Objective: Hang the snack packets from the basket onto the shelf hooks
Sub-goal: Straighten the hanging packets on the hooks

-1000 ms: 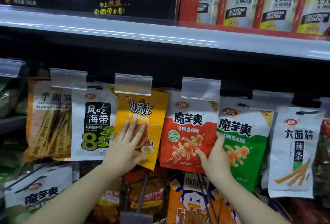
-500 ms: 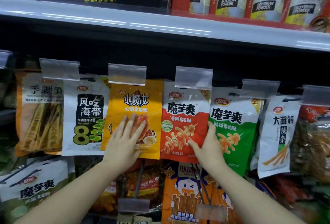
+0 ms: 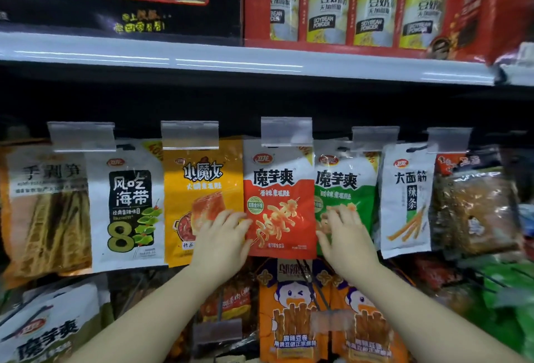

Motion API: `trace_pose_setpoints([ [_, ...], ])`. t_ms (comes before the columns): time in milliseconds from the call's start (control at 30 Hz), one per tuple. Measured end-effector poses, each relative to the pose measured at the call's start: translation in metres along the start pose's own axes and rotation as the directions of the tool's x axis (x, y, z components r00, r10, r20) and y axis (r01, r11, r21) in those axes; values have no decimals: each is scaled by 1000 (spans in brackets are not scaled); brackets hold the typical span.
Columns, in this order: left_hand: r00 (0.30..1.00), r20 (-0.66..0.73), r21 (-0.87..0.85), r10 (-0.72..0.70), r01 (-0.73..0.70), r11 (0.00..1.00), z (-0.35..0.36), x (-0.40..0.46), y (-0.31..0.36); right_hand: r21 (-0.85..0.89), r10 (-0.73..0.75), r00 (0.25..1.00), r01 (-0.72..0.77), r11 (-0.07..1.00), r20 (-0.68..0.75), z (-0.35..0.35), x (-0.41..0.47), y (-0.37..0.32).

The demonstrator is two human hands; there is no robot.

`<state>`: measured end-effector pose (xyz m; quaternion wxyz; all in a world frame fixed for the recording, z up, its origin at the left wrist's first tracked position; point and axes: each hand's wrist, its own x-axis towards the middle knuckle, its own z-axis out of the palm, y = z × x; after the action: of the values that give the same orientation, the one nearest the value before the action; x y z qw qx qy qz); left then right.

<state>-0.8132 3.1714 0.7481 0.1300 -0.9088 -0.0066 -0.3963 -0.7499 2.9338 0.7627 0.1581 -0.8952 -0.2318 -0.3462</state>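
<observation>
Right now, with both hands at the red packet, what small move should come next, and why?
Probably let go and reach down for another packet. The red packet already hangs straight in its row, and the left hand and right hand only rest open at its lower edges, holding nothing.

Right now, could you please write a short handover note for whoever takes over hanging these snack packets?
Left hand: open, fingers resting on the lower part of the yellow packet, tips at the left edge of the red konjac packet.
Right hand: open, fingers spread on the green konjac packet, beside the red one's right edge.
Done: the top row of packets hangs on its hooks under the clear price tag holders; the red packet hangs straight.
Left: neither hand holds a packet. The basket is out of view, so I cannot tell how many remain.
</observation>
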Motion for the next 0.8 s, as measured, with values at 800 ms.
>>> trace_pose_setpoints([
  [800,994,-25,51,-107,108,993,-11,127,166,-36,-273,953,270,962,-132,-38,71,125],
])
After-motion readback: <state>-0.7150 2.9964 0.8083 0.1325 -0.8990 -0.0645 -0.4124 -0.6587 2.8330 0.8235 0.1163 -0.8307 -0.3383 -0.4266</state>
